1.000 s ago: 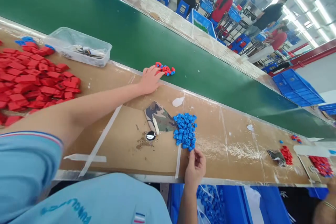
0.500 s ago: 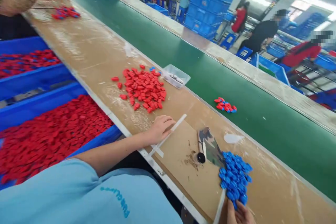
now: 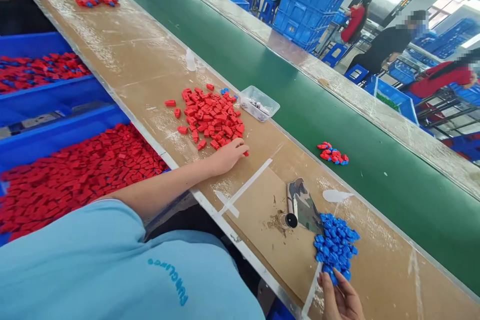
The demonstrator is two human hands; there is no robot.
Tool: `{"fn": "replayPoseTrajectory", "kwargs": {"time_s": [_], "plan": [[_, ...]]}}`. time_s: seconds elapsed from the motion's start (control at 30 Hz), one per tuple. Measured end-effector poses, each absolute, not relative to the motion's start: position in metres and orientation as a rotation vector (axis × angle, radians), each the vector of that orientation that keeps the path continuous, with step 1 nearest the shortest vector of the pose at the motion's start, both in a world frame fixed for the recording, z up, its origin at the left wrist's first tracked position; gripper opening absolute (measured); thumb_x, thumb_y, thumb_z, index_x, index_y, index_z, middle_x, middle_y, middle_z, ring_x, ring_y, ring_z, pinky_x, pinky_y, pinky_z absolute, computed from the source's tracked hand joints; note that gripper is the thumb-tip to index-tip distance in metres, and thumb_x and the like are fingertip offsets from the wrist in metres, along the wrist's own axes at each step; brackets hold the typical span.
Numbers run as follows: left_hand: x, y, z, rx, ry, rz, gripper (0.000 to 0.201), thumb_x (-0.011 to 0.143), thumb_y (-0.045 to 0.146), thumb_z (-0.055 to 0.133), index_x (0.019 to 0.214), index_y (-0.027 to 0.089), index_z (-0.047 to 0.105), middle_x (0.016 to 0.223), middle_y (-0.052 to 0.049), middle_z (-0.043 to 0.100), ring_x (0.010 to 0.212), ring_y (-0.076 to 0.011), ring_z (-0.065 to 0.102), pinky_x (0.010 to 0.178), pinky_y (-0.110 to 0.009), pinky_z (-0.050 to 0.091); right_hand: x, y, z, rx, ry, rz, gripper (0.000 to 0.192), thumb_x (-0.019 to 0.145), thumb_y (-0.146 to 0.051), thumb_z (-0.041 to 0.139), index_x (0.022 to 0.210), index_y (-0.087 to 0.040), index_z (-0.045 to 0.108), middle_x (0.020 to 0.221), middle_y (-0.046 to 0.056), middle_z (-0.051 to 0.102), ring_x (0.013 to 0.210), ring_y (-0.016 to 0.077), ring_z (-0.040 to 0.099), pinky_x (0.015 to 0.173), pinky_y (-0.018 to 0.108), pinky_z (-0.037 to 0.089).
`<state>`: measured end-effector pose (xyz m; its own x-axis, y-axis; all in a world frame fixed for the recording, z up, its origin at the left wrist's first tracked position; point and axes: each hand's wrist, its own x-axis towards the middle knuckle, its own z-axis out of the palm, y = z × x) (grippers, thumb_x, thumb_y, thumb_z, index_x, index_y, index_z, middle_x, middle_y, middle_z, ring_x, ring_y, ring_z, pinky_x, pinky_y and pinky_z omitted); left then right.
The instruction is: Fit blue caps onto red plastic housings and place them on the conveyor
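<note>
Head view: right hand (image 3: 343,297) cut off, fingers apart at blue pieces (image 3: 335,246); left hand's (image 3: 227,156) fingers loosely curled on red pieces (image 3: 210,117).

Teal print on light-blue shirt (image 3: 112,270), upside down, illegible

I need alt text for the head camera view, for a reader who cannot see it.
A person's left hand reaches into a pile of red plastic pieces on a brown workbench, while the right hand touches a pile of blue plastic pieces. A green conveyor belt beside the bench carries a small red-and-blue cluster.
</note>
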<state>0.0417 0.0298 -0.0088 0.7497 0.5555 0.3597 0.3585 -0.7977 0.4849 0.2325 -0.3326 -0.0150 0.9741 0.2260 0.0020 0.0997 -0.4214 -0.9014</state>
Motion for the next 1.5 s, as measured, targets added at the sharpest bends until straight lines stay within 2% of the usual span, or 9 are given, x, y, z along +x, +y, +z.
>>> {"fn": "replayPoseTrajectory", "kwargs": {"time_s": [0.1,0.27,0.4,0.47,0.57,0.7,0.83,1.13,1.5], "plan": [[0.047,0.005,-0.018,2.439,0.426,0.664,0.021,0.091,0.01,0.04,0.094,0.015,0.06,0.101,-0.007,0.051,0.086,-0.014,0.053,0.08,-0.024,0.045,0.222,-0.312,-0.002,-1.971,-0.249,0.182,0.056,0.058,-0.05,0.081,0.102,-0.018,0.069,0.081,0.005,0.069,0.072,0.0173,0.065,0.064,0.026,0.056],[0.061,-0.015,-0.039,2.44,0.27,0.561,0.019,0.087,0.009,0.046,0.082,0.015,0.063,0.1,-0.009,0.058,0.093,-0.0182,0.052,0.085,-0.029,0.045,0.213,-0.29,0.003,-1.91,-0.468,0.16,0.043,0.067,-0.047,0.076,0.099,-0.018,0.07,0.094,0.007,0.065,0.08,0.0161,0.06,0.073,0.03,0.054],[0.063,-0.019,-0.038,2.348,0.315,0.586,0.026,0.085,0.005,0.046,0.103,0.015,0.062,0.105,-0.011,0.061,0.1,-0.0199,0.054,0.091,-0.033,0.045,0.211,-0.287,0.001,-1.93,-0.558,0.198,0.04,0.073,-0.045,0.072,0.102,-0.018,0.069,0.098,0.008,0.064,0.084,0.0171,0.06,0.075,0.032,0.053],[0.062,-0.022,-0.033,2.306,0.335,0.554,0.03,0.083,0.004,0.045,0.106,0.015,0.061,0.108,-0.011,0.062,0.102,-0.0197,0.055,0.092,-0.033,0.046,0.209,-0.285,0.001,-1.902,-0.55,0.229,0.039,0.074,-0.043,0.072,0.103,-0.018,0.068,0.097,0.008,0.065,0.082,0.0159,0.06,0.076,0.031,0.053],[0.061,-0.027,-0.025,2.242,0.337,0.496,0.023,0.084,0.006,0.048,0.098,0.016,0.064,0.1,-0.01,0.065,0.098,-0.0195,0.058,0.09,-0.034,0.047,0.207,-0.278,0.003,-1.832,-0.516,0.262,0.038,0.072,-0.039,0.074,0.103,-0.018,0.066,0.094,0.006,0.067,0.081,0.0154,0.062,0.077,0.031,0.053],[0.058,-0.039,-0.012,2.028,0.317,0.551,0.023,0.082,0.008,0.051,0.101,0.016,0.062,0.093,-0.006,0.068,0.086,-0.0156,0.062,0.083,-0.029,0.049,0.206,-0.269,0.005,-1.803,-0.55,0.29,0.03,0.072,-0.036,0.075,0.094,-0.019,0.065,0.086,0.006,0.07,0.078,0.0159,0.065,0.075,0.03,0.055],[0.056,-0.053,-0.002,1.89,0.198,0.58,0.017,0.085,0.012,0.049,0.093,0.015,0.063,0.089,-0.005,0.068,0.084,-0.0135,0.062,0.082,-0.025,0.049,0.208,-0.265,0.005,-1.819,-0.663,0.286,0.028,0.076,-0.035,0.07,0.099,-0.018,0.066,0.094,0.008,0.07,0.085,0.0174,0.067,0.079,0.033,0.056],[0.073,-0.093,-0.017,1.632,0.239,0.477,0.017,0.084,0.016,0.054,0.099,0.015,0.063,0.091,-0.005,0.067,0.085,-0.0137,0.063,0.083,-0.026,0.051,0.22,-0.252,0.025,-2.154,-1.184,-0.092,0.024,0.088,-0.036,0.054,0.098,-0.021,0.071,0.091,0.007,0.071,0.083,0.0182,0.064,0.073,0.032,0.053],[0.082,-0.101,-0.024,1.514,0.286,0.409,0.013,0.081,0.014,0.056,0.094,0.014,0.061,0.087,-0.004,0.066,0.081,-0.0141,0.063,0.08,-0.027,0.052,0.227,-0.247,0.019,-2.211,-1.351,-0.18,0.028,0.091,-0.041,0.05,0.097,-0.022,0.071,0.085,0.006,0.071,0.083,0.0201,0.064,0.077,0.034,0.047]]}}
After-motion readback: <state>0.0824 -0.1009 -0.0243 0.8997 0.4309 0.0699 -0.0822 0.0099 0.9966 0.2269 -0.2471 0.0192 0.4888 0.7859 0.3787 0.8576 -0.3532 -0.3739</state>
